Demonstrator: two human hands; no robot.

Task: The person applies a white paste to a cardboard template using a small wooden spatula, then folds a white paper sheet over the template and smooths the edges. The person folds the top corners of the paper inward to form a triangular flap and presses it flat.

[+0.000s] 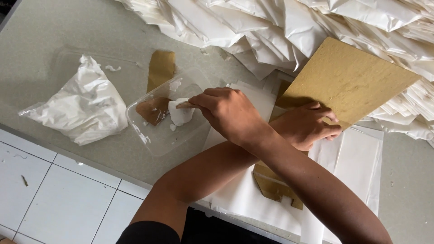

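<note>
My arms are crossed. My right hand (228, 113) reaches left over a clear plastic tub (149, 135) and grips a small wooden stick (184, 105) whose tip sits in a lump of white paste (180, 115). A brown scrap (153, 110) lies in the tub beside the paste. My left hand (307, 126) reaches right under the other arm and presses on the lower edge of a tan board (348, 77), which lies tilted over white paper sheets (352, 158). Another brown cardboard piece (271, 185) shows beneath my forearms.
A crumpled clear bag with white paste (83, 106) lies left of the tub on the grey table (40, 31). A brown paper strip (161, 68) lies behind the tub. A heap of white folded paper (289, 27) fills the far side. White floor tiles (58, 203) lie below the table edge.
</note>
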